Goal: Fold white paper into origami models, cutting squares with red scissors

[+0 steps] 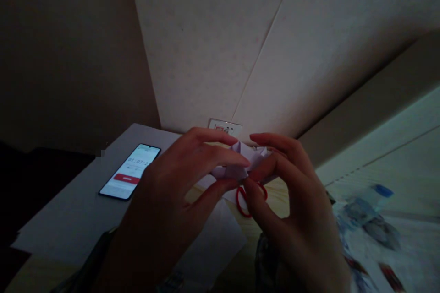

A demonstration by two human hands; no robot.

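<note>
Beside the dim wall (206,55), a phone (129,167) shows "01:07:2", partly covered, while the left hand (185,174) and the right hand (292,183) pinch together a folded whitish paper (255,155), sharply creased, over red loops (238,201).

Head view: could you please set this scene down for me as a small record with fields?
Left hand: pinching the folded paper between thumb and fingers
Right hand: gripping the same piece from the other side
Phone: lying screen up on a large white sheet, beyond the left forearm, display lit
Red loops: below the hands, probably scissor handles, partly hidden
Wall: socket behind the hands
Far right: clear bottle with a blue cap
Light: dim
</note>
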